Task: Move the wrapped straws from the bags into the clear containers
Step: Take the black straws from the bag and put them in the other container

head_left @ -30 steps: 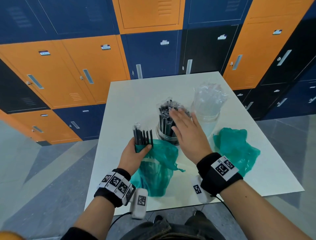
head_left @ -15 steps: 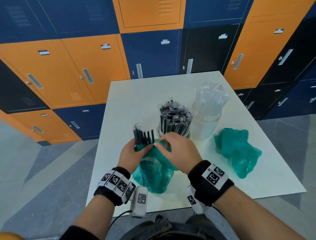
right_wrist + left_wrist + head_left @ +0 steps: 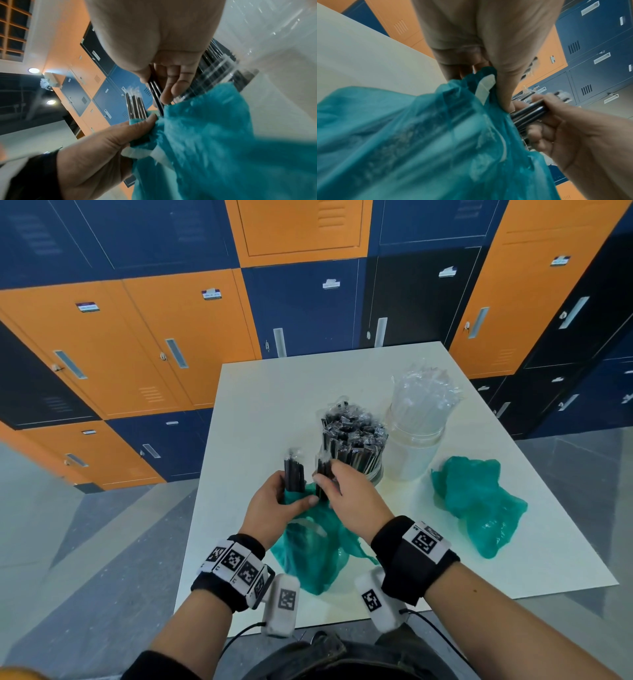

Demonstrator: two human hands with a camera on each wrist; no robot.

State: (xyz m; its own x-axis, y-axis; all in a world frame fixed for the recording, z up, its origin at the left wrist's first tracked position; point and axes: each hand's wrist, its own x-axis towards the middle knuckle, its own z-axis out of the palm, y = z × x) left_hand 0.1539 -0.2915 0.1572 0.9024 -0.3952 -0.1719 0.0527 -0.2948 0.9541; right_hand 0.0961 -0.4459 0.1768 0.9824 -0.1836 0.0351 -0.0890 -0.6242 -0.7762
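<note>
- Now our left hand (image 3: pixel 274 505) grips the bag (image 3: pixel 308 553) mouth, fingers curled round a few black straws (image 3: pixel 294 474) that stick up out of it.
- Our right hand (image 3: pixel 346 491) pinches a second bunch (image 3: pixel 322 474) of black straws, just beside the first and partly out of the bag.
- Behind our hands, a jar (image 3: pixel 375 474) stands packed with black straws.
- Right of it, a second jar (image 3: pixel 414 453) holds clear-wrapped straws.
- Another bag (image 3: pixel 479 501) lies crumpled on the table (image 3: pixel 274 392), well right of our hands.
</note>
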